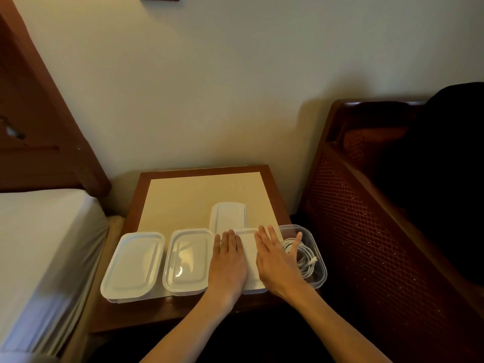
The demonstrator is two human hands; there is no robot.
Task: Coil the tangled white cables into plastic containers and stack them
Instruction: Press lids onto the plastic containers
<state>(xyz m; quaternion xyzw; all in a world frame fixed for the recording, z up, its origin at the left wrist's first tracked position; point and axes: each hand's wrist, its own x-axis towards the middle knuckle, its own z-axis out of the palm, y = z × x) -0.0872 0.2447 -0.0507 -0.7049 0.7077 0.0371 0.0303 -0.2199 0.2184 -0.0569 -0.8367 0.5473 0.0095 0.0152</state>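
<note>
View from above of a small wooden worktop (146, 184) set against a wall, with a bed (39, 231) on the left and a dark woven chair (366, 231) on the right. Along its near edge stand four clear plastic containers in a row. The two on the left, the far-left container (133, 265) and the second container (187, 260), have their lids on. The person presses both palms flat on the white lid of the third container (248, 255): the left hand (229, 260) and the right hand (275, 260) lie side by side, fingers straight and slightly spread, holding nothing. The right hand's fingers reach partly over the open container (318, 247) at the far right, which holds a coiled white cable (303, 258). A spare lid (227, 216) lies behind the row.

The step in hand looks like pressing a lid shut. Next, the spare lid likely goes onto the open container, then all four get stacked; lids must seat evenly first.
</note>
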